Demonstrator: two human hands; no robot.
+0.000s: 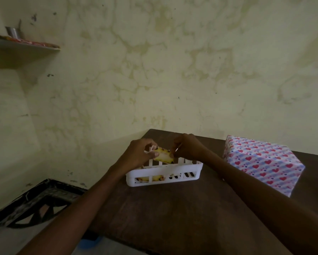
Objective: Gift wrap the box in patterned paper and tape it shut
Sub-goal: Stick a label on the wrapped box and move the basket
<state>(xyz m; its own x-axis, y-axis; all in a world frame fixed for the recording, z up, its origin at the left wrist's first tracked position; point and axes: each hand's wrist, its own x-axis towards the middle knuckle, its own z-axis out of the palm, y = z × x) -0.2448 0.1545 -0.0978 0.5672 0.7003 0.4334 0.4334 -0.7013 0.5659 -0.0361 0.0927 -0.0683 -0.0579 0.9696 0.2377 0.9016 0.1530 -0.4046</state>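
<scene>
A box wrapped in white paper with red hearts (263,162) sits at the right of the dark wooden table (173,208). Over a white slotted plastic basket (163,173), both my hands hold a small yellow patterned piece (163,156) that looks like a tag or a small roll. My left hand (139,153) grips its left end, with a thin white string by the fingers. My right hand (187,146) pinches its right end. More yellow pieces show through the basket's slots.
The table stands against a stained pale wall. A shelf (23,45) with a metal cup is up on the left wall. A dark framed object (34,203) lies on the floor to the left of the table.
</scene>
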